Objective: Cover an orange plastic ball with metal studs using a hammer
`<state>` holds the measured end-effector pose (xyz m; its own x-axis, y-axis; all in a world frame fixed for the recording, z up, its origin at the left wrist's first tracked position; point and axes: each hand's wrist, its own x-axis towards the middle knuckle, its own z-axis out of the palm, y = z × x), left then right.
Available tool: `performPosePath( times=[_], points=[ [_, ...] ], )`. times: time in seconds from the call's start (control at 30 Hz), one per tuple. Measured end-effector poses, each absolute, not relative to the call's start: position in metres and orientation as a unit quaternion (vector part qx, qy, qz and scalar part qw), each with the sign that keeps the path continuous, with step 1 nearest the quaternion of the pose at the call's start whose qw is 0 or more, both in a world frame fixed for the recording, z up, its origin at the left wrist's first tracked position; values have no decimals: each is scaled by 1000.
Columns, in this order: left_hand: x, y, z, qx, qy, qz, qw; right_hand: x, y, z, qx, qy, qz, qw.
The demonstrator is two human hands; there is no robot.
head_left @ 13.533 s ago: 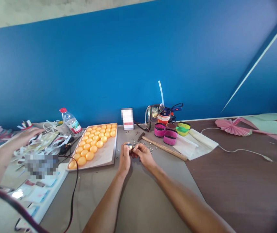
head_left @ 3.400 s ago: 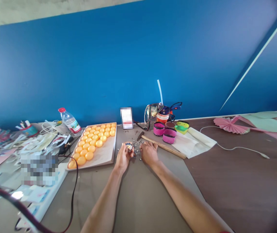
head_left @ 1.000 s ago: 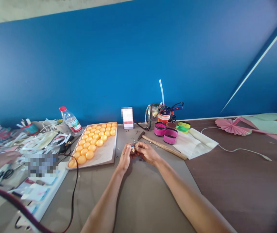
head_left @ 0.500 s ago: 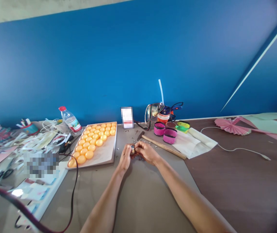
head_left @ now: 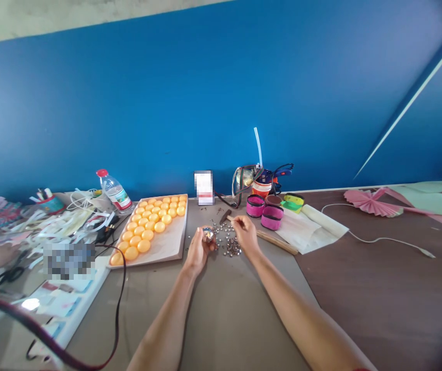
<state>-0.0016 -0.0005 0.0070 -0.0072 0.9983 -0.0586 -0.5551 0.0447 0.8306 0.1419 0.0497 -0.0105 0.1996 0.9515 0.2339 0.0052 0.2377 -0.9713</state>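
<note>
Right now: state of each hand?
Left hand: closed on the small shiny ball.
Right hand: fingertips pinched above the stud pile, by the hammer; grasp cannot be told.

The right hand (head_left: 246, 235) is leaving the shiny ball (head_left: 207, 235), fingers (head_left: 234, 220) now at the hammer (head_left: 278, 243); the left hand (head_left: 196, 249) is holding it alone.

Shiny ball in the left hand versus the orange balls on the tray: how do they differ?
The shiny ball glitters silver; the orange balls are plain orange. The shiny ball is a single one, gripped in the left hand; the orange balls are many and lie in rows on the tray. Both are round and seem similar in size.
</note>
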Motion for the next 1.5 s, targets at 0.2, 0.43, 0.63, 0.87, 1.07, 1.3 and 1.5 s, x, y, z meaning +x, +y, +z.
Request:
performPosePath(
  times=[0.2, 0.43, 0.63, 0.87, 1.07, 1.3, 1.5],
  points=[
    [-6, -3, 13, 311, 294, 597, 679, 161, 54, -23, -654, -618, 64, 432],
    [-7, -2, 10, 295, 280, 586, 701, 166, 53, -32, -707, -638, -1, 304],
    [-8, -1, 9, 287, 273, 586, 706, 167, 54, -31, -704, -639, 3, 309],
    [-13, 3, 6, 256, 273, 609, 699, 157, 37, -6, -565, -689, -67, 449],
    [-17, 7, 4, 240, 276, 636, 679, 147, 23, 2, -475, -761, -43, 439],
    [-17, 6, 6, 234, 262, 643, 681, 150, 23, 1, -482, -726, -22, 490],
    [-19, 8, 5, 218, 273, 654, 672, 144, 17, 5, -454, -777, -13, 436]
  ],
)
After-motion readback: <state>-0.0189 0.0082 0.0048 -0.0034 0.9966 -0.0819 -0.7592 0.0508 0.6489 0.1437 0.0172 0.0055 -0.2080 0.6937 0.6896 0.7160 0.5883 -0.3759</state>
